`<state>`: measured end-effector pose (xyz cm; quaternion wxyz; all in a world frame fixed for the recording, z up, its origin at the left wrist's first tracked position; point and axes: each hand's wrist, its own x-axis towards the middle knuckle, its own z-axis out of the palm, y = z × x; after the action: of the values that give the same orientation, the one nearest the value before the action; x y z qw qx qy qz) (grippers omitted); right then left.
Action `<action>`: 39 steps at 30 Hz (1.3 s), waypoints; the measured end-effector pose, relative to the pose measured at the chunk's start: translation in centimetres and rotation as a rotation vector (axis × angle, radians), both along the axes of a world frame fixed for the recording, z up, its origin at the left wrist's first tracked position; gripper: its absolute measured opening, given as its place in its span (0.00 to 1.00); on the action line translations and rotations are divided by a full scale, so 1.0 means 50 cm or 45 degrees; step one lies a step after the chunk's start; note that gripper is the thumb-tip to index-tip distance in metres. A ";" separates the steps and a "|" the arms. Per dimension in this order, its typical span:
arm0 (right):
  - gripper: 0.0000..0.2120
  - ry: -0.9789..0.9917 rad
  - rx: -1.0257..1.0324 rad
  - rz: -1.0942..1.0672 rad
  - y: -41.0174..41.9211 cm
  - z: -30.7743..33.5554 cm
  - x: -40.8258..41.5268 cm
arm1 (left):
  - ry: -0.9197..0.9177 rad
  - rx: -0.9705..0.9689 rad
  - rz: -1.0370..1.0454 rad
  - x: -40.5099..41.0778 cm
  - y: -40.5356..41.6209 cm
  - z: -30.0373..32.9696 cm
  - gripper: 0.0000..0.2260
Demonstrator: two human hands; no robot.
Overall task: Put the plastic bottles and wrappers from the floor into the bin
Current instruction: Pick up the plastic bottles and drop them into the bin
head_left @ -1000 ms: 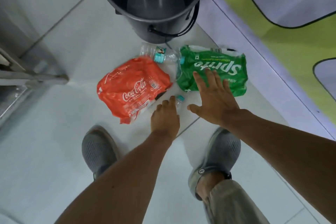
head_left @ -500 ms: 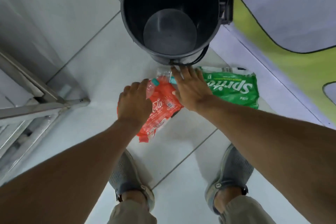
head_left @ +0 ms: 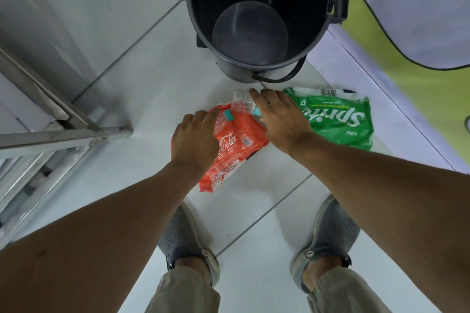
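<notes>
The dark grey bin (head_left: 201, 7) stands open at the top centre with nothing visible inside. Just in front of it on the white floor lie a red Coca-Cola wrapper (head_left: 239, 150) and a green Sprite wrapper (head_left: 335, 119). My left hand (head_left: 194, 140) is closed on a clear plastic bottle (head_left: 220, 123), whose teal cap sticks out past the fingers above the red wrapper. My right hand (head_left: 279, 119) lies over a second clear bottle (head_left: 241, 100) near the bin's base. Its fingers curl around the cap end.
A metal frame (head_left: 63, 132) stands on the floor at the left. My two feet in grey shoes (head_left: 333, 231) are planted below the wrappers. A raised pale ledge and a green-and-white panel (head_left: 381, 40) run along the right side.
My left hand picked the small bottle up from beside the red wrapper and raised it. My right hand moved from the green wrapper to the second bottle by the bin.
</notes>
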<state>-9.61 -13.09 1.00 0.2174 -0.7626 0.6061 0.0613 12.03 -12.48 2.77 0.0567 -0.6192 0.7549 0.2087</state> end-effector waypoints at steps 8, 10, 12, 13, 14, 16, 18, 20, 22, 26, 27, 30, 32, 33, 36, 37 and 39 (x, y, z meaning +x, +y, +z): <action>0.39 -0.099 0.096 -0.219 0.071 0.250 -0.015 | 0.016 0.076 0.064 0.000 0.009 0.235 0.26; 0.39 -0.116 0.079 -0.251 0.053 0.314 -0.029 | 0.047 0.081 0.093 -0.011 -0.011 0.304 0.28; 0.38 -0.130 0.058 -0.300 0.010 0.374 -0.044 | 0.069 0.091 0.120 -0.026 -0.052 0.363 0.30; 0.37 -0.139 0.058 -0.343 -0.013 0.392 -0.051 | 0.085 0.113 0.144 -0.034 -0.076 0.380 0.30; 0.37 -0.158 0.059 -0.393 -0.045 0.415 -0.059 | 0.120 0.122 0.173 -0.046 -0.107 0.401 0.30; 0.36 -0.198 0.095 -0.505 -0.108 0.440 -0.071 | 0.202 0.169 0.284 -0.073 -0.168 0.433 0.30; 0.36 -0.240 0.160 -0.616 -0.172 0.450 -0.075 | 0.294 0.240 0.446 -0.105 -0.232 0.446 0.27; 0.36 -0.290 0.230 -0.758 -0.228 0.445 -0.069 | 0.313 0.331 0.562 -0.139 -0.288 0.437 0.23; 0.35 -0.368 0.287 -0.907 -0.269 0.419 -0.060 | 0.296 0.409 0.594 -0.167 -0.327 0.414 0.22; 0.32 -0.439 0.371 -1.028 -0.315 0.351 -0.049 | 0.301 0.499 0.615 -0.201 -0.377 0.349 0.16; 0.31 -0.442 0.382 -1.039 -0.322 0.340 -0.049 | 0.295 0.505 0.623 -0.204 -0.388 0.334 0.15; 0.28 -0.462 0.412 -1.065 -0.331 0.318 -0.050 | 0.297 0.523 0.671 -0.203 -0.410 0.300 0.14; 0.28 -0.479 0.418 -1.081 -0.333 0.307 -0.053 | 0.308 0.515 0.693 -0.200 -0.419 0.281 0.14; 0.29 -0.486 0.419 -1.084 -0.333 0.304 -0.053 | 0.304 0.509 0.686 -0.199 -0.421 0.277 0.15; 0.35 -0.525 0.390 -1.101 -0.327 0.307 -0.052 | 0.298 0.465 0.644 -0.193 -0.412 0.274 0.25; 0.37 -0.546 0.358 -1.110 -0.320 0.311 -0.052 | 0.298 0.411 0.644 -0.190 -0.402 0.277 0.29; 0.38 -0.571 0.281 -1.115 -0.295 0.324 -0.049 | 0.369 0.256 0.682 -0.183 -0.363 0.296 0.31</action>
<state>-12.08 -27.85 17.21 0.4269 -0.4036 0.7976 -0.1372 2.89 -30.60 17.59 -0.0475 -0.7510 0.5409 0.3756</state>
